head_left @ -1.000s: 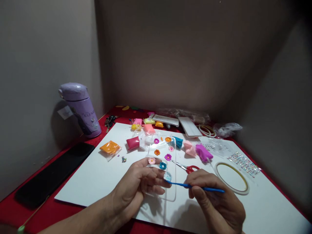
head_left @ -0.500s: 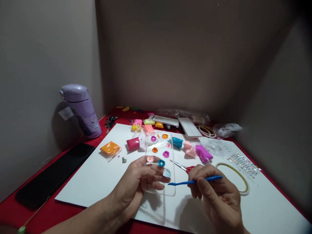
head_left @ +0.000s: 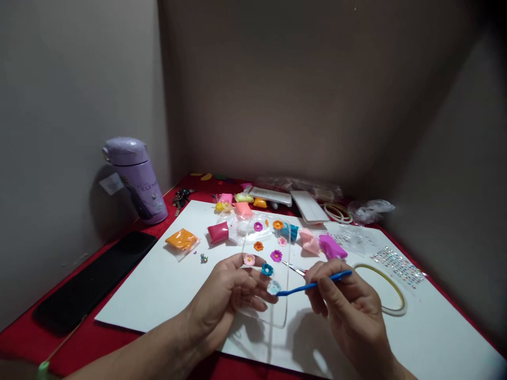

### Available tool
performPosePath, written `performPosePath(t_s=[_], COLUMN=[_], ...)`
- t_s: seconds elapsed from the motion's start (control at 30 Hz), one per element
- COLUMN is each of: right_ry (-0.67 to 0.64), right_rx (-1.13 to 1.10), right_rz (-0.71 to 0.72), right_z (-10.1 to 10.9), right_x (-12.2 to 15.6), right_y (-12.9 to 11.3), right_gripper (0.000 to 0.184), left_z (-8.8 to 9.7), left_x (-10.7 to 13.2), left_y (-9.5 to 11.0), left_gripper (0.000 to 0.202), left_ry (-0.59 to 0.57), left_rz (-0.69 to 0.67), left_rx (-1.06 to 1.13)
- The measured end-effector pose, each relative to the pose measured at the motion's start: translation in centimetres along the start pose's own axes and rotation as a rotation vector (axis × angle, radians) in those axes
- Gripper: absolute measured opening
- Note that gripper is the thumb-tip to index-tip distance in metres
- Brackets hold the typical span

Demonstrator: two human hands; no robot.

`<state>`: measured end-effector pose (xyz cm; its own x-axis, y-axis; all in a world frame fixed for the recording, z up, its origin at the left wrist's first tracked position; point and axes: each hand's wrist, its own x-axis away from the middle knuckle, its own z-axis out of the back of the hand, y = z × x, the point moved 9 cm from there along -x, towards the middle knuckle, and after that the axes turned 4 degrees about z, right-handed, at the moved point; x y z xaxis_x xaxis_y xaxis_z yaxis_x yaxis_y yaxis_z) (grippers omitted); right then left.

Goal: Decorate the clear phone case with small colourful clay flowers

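My left hand [head_left: 227, 295] grips a clear phone case [head_left: 266, 274] from below, holding it above the white board [head_left: 158, 279]. Several small clay flowers in pink, orange, magenta and teal sit on the case. My right hand [head_left: 348, 311] pinches a thin blue sculpting tool [head_left: 317, 285]. The tool's tip touches a pale blue flower [head_left: 273, 287] near the case's lower end. Red-handled scissors [head_left: 296, 269] lie just behind my right hand, mostly hidden.
Clay packets in orange [head_left: 181, 240], red [head_left: 217, 232], pink [head_left: 309, 241] and purple [head_left: 330, 246] lie on the board. A tape ring [head_left: 386, 306] and rhinestone sheet [head_left: 398, 264] are at the right. A lilac bottle [head_left: 137, 179] and black phone [head_left: 95, 279] are left.
The blue tool's handle has swung up and left while its tip stays at the pale blue flower. The case shifted slightly in my left hand.
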<state>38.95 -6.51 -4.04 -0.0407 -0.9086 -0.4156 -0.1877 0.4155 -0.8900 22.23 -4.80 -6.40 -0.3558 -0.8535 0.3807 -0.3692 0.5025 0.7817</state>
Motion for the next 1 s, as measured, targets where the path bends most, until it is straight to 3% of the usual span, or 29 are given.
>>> performPosePath(t_s=[0.27, 0.47, 0.77, 1.0], right_ry=[0.113, 0.207, 0.126, 0.153], right_rx=[-0.015, 0.028, 0.051, 0.022], right_rz=[0.043, 0.0, -0.049, -0.06], right_z=[0.6, 1.3, 0.8, 0.9], right_x=[-0.4, -0.3, 0.1, -0.2], right_y=[-1.5, -0.6, 0.8, 0.5], right_gripper=[0.011, 0.012, 0.013, 0.015], left_z=[0.5, 0.3, 0.0, -0.1], left_x=[0.1, 0.0, 0.1, 0.3], left_y=[0.7, 0.8, 0.7, 0.6], left_gripper=[0.03, 0.03, 0.031, 0.03], left_ry=[0.029, 0.012, -0.003, 0.006], left_rz=[-0.081, -0.088, -0.064, -0.059], left_rx=[-0.027, -0.026, -0.015, -0.006])
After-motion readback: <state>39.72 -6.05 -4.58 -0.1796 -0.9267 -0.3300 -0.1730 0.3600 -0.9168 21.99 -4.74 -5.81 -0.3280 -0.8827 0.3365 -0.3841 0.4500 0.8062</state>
